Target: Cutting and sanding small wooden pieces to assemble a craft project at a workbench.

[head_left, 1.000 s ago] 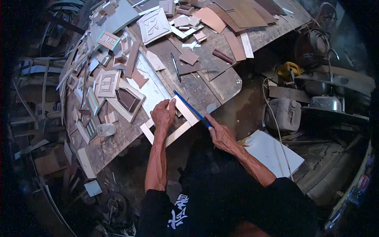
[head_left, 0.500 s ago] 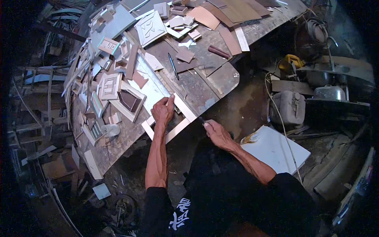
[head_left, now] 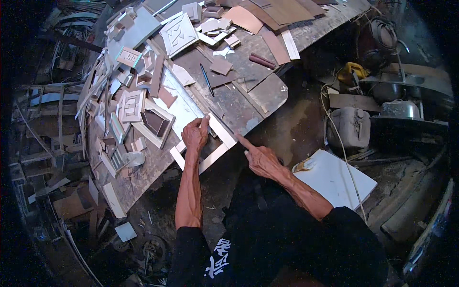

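My left hand (head_left: 195, 134) is closed on a pale wooden frame (head_left: 214, 155), its fingers at the frame's upper bar, near the table edge. My right hand (head_left: 262, 160) is beside the frame's right corner, index finger stretched toward it and the other fingers curled; what they hold is hidden. Just beyond the frame lie a white board (head_left: 182, 110) and a slim pen-like tool (head_left: 206, 79). Left of the frame sit carved wooden panels (head_left: 131, 106) and a translucent cup (head_left: 134, 159).
The worn wooden table (head_left: 260, 95) carries many wood offcuts and thin boards (head_left: 287, 12). To the right stand a jerrycan (head_left: 346, 126), metal basins (head_left: 399, 110) and a yellow tool (head_left: 352, 71). A white board (head_left: 334, 179) lies low, crossed by a cable; scrap fills the left floor.
The blue tool seen earlier in my right hand no longer shows. My right index finger is stretched out again after curling. The view has shifted slightly; my left hand stays on the frame.
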`<action>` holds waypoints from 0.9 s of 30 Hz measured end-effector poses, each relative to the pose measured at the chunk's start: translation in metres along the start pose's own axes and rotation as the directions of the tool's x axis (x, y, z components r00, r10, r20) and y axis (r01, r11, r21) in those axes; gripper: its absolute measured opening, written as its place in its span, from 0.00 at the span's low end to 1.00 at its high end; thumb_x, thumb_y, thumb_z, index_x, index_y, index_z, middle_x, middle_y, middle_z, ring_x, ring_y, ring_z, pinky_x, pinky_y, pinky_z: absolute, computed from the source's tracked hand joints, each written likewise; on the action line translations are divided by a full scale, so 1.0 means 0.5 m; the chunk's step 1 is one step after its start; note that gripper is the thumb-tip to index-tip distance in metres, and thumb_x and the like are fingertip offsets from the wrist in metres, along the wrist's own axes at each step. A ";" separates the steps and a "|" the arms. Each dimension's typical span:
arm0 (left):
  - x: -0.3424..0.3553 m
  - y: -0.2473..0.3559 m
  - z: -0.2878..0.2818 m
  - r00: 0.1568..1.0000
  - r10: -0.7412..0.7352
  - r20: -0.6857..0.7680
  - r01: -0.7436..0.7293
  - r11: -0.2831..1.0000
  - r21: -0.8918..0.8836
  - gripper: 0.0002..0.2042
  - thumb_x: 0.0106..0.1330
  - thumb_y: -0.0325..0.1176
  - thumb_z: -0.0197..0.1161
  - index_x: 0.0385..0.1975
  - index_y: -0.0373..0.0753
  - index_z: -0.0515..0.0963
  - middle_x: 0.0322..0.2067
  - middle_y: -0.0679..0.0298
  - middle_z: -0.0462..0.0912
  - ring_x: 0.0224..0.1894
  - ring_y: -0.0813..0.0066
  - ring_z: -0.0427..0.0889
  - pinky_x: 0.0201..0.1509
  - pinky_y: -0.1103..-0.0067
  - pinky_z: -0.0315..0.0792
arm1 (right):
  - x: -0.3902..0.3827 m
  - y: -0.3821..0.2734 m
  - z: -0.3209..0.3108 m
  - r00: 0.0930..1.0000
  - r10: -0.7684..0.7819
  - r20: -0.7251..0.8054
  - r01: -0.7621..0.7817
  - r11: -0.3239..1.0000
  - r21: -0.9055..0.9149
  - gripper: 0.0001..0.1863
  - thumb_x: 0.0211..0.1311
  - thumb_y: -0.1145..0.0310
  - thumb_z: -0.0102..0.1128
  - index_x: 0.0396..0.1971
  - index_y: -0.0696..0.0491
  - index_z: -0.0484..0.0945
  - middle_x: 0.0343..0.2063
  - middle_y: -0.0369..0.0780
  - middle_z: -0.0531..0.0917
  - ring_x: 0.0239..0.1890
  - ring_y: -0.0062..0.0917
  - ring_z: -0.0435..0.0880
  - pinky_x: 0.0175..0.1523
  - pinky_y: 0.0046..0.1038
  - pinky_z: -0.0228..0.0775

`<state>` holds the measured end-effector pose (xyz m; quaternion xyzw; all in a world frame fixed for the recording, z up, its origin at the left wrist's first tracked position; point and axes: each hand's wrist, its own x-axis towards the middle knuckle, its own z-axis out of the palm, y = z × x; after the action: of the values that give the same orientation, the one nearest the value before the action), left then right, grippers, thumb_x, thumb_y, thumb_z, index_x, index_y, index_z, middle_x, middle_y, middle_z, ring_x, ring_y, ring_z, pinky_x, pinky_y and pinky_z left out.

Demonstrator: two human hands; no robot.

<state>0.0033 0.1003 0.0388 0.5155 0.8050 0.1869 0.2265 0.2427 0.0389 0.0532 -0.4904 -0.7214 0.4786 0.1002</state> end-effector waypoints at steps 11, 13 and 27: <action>0.009 -0.010 -0.005 0.999 -0.018 0.047 0.015 0.998 0.060 0.24 0.59 0.59 0.55 0.32 0.42 0.84 0.31 0.55 0.84 0.37 0.53 0.82 0.45 0.65 0.72 | -0.011 0.001 0.006 0.987 -0.126 -0.104 0.120 0.991 -0.060 0.34 0.61 0.69 0.47 0.68 0.42 0.51 0.12 0.48 0.75 0.14 0.45 0.74 0.21 0.45 0.65; 0.006 -0.009 -0.003 1.000 0.007 0.028 -0.008 0.998 0.062 0.25 0.60 0.58 0.54 0.29 0.39 0.84 0.28 0.55 0.83 0.34 0.55 0.81 0.42 0.66 0.72 | -0.007 -0.002 0.007 0.991 -0.111 -0.076 0.104 0.990 -0.094 0.35 0.59 0.71 0.47 0.68 0.43 0.52 0.13 0.49 0.76 0.15 0.45 0.75 0.22 0.45 0.66; 0.010 0.012 -0.013 0.997 0.023 0.068 -0.027 0.999 0.046 0.26 0.60 0.59 0.54 0.25 0.38 0.82 0.23 0.57 0.82 0.30 0.59 0.80 0.41 0.66 0.69 | 0.062 -0.054 -0.002 0.985 -0.150 -0.090 0.135 0.979 -0.154 0.38 0.50 0.74 0.48 0.66 0.50 0.53 0.20 0.53 0.80 0.23 0.48 0.80 0.30 0.46 0.72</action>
<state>0.0023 0.1068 0.0466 0.5368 0.7945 0.1532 0.2390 0.2115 0.0628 0.0648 -0.4672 -0.7821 0.3900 0.1341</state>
